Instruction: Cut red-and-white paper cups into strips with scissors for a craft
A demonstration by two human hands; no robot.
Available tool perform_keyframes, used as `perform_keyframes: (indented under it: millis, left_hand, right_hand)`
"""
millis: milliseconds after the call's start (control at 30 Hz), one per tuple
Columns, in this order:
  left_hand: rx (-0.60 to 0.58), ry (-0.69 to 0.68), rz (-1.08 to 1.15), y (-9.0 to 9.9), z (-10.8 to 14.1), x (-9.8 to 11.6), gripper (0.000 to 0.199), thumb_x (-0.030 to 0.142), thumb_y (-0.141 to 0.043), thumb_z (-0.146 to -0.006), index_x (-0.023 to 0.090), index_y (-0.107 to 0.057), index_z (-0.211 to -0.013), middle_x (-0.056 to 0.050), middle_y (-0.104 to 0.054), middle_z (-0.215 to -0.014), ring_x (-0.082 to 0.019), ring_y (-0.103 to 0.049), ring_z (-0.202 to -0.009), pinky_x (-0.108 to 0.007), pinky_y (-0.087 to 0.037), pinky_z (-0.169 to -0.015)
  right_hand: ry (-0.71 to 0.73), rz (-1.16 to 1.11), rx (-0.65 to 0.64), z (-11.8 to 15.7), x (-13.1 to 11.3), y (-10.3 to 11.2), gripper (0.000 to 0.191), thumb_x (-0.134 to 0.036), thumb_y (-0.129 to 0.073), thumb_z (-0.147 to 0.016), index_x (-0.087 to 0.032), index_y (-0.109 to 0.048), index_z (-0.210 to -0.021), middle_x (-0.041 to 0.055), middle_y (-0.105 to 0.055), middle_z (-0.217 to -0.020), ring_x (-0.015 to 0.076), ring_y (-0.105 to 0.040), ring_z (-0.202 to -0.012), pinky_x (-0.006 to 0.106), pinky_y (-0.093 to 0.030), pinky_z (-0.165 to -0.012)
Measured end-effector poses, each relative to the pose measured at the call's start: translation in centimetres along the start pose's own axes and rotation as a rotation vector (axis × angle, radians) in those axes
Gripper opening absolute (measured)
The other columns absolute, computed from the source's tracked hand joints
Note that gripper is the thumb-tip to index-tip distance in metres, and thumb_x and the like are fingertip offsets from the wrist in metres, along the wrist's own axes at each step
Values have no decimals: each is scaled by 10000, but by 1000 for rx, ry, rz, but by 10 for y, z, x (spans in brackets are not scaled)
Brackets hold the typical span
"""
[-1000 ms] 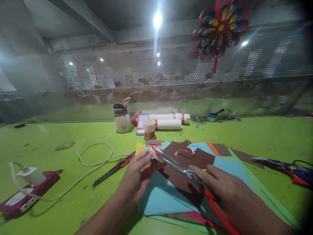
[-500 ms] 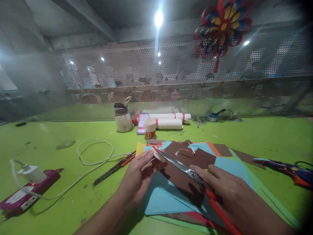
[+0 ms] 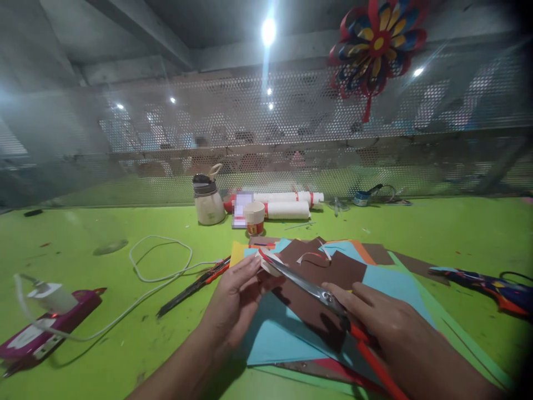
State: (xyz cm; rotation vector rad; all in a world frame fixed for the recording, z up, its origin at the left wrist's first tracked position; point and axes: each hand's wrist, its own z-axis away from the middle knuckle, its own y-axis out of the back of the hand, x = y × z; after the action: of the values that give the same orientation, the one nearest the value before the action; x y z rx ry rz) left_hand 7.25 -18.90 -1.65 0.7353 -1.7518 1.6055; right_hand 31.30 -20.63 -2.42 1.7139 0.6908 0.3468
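A: Passable between left hand [image 3: 239, 294] and right hand [image 3: 387, 325]?
B: No. Barred by scissors [image 3: 308, 284].
A: Left side?
B: Crossed low by white cable [image 3: 160, 237]; obstructed nearer the papers [image 3: 275, 347] by black-and-orange tool [image 3: 195, 286].
A: Straight ahead?
B: Blocked by cup [image 3: 255, 219], bottle [image 3: 209, 206], white rolls [image 3: 287, 210]; closed off behind by perforated screen [image 3: 266, 130].
A: Far right?
B: Open over green tabletop [image 3: 412, 230], between rolls and blue-and-orange tool [image 3: 478, 284].

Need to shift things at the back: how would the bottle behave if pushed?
The bottle would probably stay upright under a low push, since it widens toward the base. Being round, it might roll if knocked over.
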Motion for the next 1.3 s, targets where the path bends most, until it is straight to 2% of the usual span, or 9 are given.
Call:
perform_keyframes:
  millis: [333,633,867,1100,1300]
  left_hand:
    - [25,-5,-13,-1,-1,0,164,200,-626,-828,107,-729,-915,-127,-694,-1026,-199,-630,-915,-349,-530,-865]
    - [20,-26,15,-2,-1,0,150,186,-612,-836,101,-730,-872,-121,-689,-971,-184,-619,-890,-353,-534,-867]
    - [35,-22,13,1,-2,-2,152,209,-628,-824,95,-723,-856,-126,-674,-963,-193,-610,-872,-392,-523,-885]
    - [58,36,-27,1,-2,-1,221,210,-643,-815,118,-703,-1008,-143,-678,-1084,-203,-624,-940,-368,-506,-900]
    - [27,-2,-52,-3,0,-4,288,198,-634,-827,144,-678,-1106,-129,-683,-1127,-187,-624,-969,-329,-493,-894]
  right_hand:
    - [23,28,8,1,0,0,498,-57,-484,-748,-205,-481,-1223,69,-588,-883,240,-596,-750,378,-490,-621]
    - [68,36,53,2,-1,-1,505,-74,-443,-784,-191,-430,-1275,72,-593,-847,248,-608,-719,375,-489,-571]
    - [45,37,43,2,1,-1,521,-59,-465,-762,-174,-470,-1270,74,-604,-854,232,-606,-732,366,-499,-602]
    - [28,70,41,-1,-2,3,552,-90,-440,-757,-221,-477,-1292,113,-631,-987,229,-638,-757,358,-540,-598]
    - [28,72,64,0,-4,1,561,-81,-435,-742,-207,-477,-1286,100,-641,-944,234,-644,-763,360,-545,-599]
